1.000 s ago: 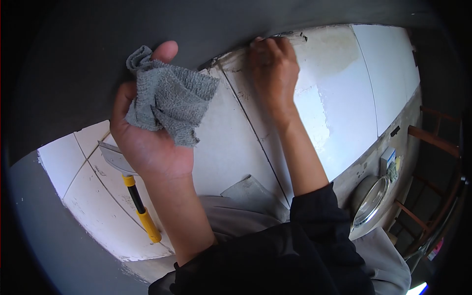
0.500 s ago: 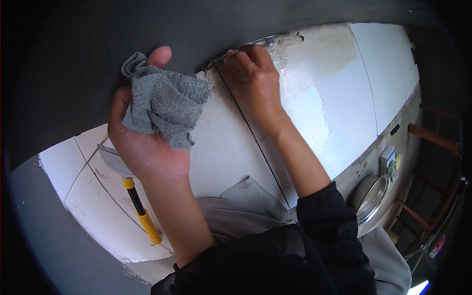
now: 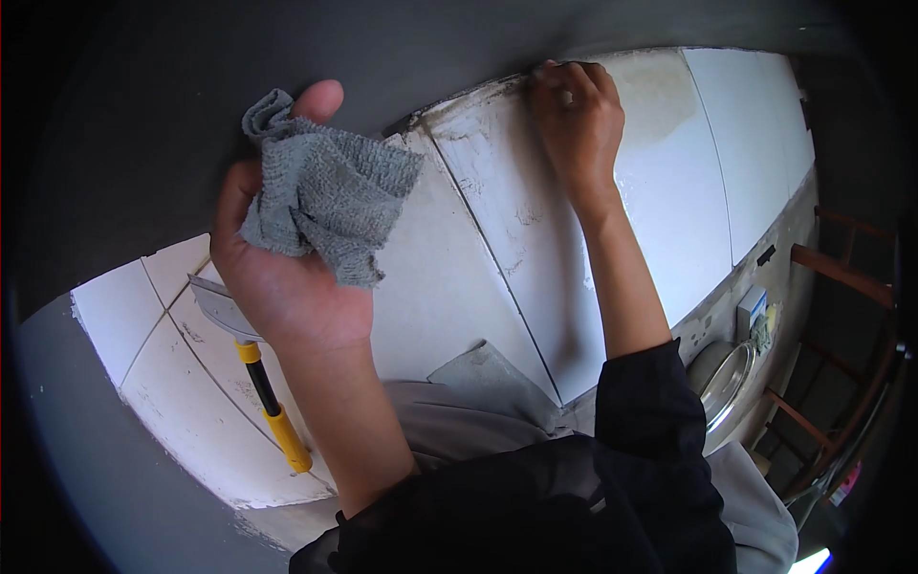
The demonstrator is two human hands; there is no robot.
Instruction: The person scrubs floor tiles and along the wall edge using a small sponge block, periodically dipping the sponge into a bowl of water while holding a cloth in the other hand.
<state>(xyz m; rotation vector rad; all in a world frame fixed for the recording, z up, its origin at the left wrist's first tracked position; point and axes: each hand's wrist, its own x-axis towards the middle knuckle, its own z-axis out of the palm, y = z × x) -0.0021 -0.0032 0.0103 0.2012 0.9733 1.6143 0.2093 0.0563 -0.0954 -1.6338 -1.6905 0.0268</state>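
My left hand (image 3: 296, 297) is raised with the palm up, its fingers curled around a crumpled grey cloth (image 3: 330, 196). At the top edge of the white tiles (image 3: 660, 220), where they meet a dark wall (image 3: 459, 48), my right hand (image 3: 583, 124) is closed. Its bent fingers touch the dirty seam, and whatever they hold is hidden. Smudges and dirty residue mark the tile just left of that hand. Behind my left wrist lies a scraper with a yellow and black handle (image 3: 273, 407) and a wide metal blade.
A grey flat cloth or sheet (image 3: 488, 378) lies on the tiles near my lap. To the right are a round metal basin (image 3: 727, 383), a small blue and white box (image 3: 752, 311), a black piece (image 3: 766, 254) and brown wooden furniture (image 3: 841, 275).
My right hand has moved to the right along the top seam, uncovering a wet-looking, smeared stretch of tile. My left hand and its cloth have barely shifted.
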